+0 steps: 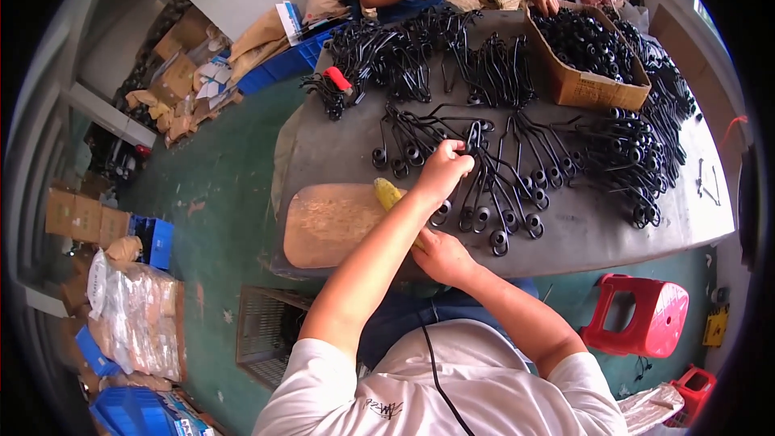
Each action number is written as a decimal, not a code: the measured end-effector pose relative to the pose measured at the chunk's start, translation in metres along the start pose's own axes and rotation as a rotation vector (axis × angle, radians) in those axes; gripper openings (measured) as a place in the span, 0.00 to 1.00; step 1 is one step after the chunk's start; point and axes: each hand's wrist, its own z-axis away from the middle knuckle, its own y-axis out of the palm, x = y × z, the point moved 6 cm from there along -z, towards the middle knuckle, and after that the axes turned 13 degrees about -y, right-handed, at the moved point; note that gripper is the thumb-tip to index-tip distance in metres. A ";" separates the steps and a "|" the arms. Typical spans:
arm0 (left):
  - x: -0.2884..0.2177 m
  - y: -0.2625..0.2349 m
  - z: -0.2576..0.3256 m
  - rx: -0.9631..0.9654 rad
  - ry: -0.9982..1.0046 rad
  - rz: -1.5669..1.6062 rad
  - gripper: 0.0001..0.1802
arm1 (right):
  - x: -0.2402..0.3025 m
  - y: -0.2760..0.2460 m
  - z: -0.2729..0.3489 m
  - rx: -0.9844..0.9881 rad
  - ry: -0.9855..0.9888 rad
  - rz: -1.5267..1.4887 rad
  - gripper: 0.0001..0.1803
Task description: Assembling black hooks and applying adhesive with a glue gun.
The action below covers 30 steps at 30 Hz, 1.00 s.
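My left hand (443, 173) reaches forward over the grey table (339, 145) and grips a black wire spring part (471, 139) at the near edge of a spread of such parts (517, 186). Close to my body at the table's front edge, my right hand (441, 257) is closed around a tool with a yellow handle (388, 193), which runs under my left forearm. A worn wooden board (327, 224) lies on the table just left of both hands.
Heaps of black wire parts cover the table's far side, with a red-handled tool (337, 78) among them. A cardboard box (593, 85) of black parts stands at the back right. Two other people work at the far edge. A red stool (642, 315) stands to my right.
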 end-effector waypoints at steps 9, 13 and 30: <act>-0.056 -0.071 0.114 0.023 0.161 0.362 0.19 | 0.004 -0.018 0.014 0.083 0.479 -0.262 0.34; -0.058 -0.129 0.155 -0.165 0.207 0.292 0.21 | -0.002 -0.023 0.035 -0.078 0.485 -0.603 0.39; -0.003 -0.156 0.146 -0.402 0.196 -0.521 0.20 | 0.023 -0.010 -0.021 0.155 0.327 -0.061 0.41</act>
